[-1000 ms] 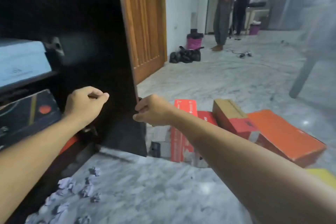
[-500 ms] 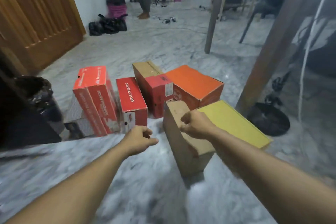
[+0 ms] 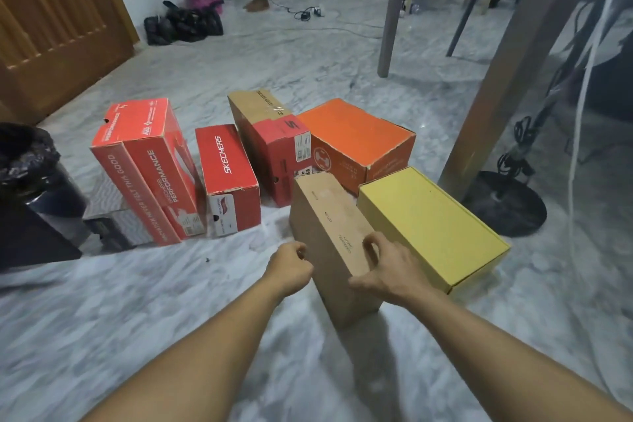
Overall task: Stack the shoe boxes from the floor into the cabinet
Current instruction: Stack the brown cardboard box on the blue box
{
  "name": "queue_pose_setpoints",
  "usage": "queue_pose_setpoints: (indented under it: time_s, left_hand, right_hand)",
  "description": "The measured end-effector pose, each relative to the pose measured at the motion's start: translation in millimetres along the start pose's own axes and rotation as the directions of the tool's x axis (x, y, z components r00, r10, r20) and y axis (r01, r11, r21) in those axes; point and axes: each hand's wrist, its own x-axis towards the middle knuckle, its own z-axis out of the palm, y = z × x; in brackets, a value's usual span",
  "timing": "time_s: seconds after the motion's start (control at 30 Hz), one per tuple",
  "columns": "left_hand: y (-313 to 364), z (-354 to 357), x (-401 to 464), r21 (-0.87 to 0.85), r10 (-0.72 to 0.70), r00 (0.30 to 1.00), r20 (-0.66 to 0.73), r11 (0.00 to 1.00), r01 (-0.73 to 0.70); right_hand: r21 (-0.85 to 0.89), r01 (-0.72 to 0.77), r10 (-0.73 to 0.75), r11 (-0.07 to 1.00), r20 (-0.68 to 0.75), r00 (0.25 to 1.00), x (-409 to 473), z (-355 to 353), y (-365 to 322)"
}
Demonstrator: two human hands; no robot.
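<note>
1. The plain brown box (image 3: pixel 330 243) stands on edge on the floor (image 3: pixel 171 336), long axis toward 11 o'clock.
2. The right hand (image 3: pixel 387 267) hooks over its top, fingers on the cardboard.
3. The left hand (image 3: pixel 291 267), loosely curled and empty, sits just beside its 9 o'clock face.

Grey-white marbled stone floor (image 3: pixel 171 319) carries six cardboard shoe boxes: tall red Performance box (image 3: pixel 147 171), red Skechers box (image 3: pixel 227 178), brown-and-red box (image 3: pixel 270 140), flat orange box (image 3: pixel 356 140), plain brown box on edge (image 3: pixel 329 236), flat yellow box (image 3: pixel 431 226). Brown and yellow boxes touch. Black round stand base (image 3: pixel 507 202) sits just right of yellow.
</note>
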Motion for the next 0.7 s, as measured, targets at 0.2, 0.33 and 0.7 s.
queue_pose_setpoints:
  time_s: [0.2,0.33,0.7]
  left_hand:
    - [-32.9,-23.2,6.2,0.012,-0.089,0.981,-0.173,0.996,0.092]
    - [-57.4,-37.9,5.8,0.1,-0.213,0.956,-0.2,0.966,0.237]
    - [-82.1,-38.8,1.9,-0.243,-0.154,0.987,-0.038,0.96,0.14]
  right_hand:
    - [0.344,-0.062,-0.052,0.937,0.31,0.949,3.5,-25.6,25.2]
    - [0.328,0.026,-0.117,0.944,0.26,0.958,11.7,-25.5,27.7]
    - [0.426,-0.12,0.145,0.897,-0.026,0.989,-0.6,44.0,53.6]
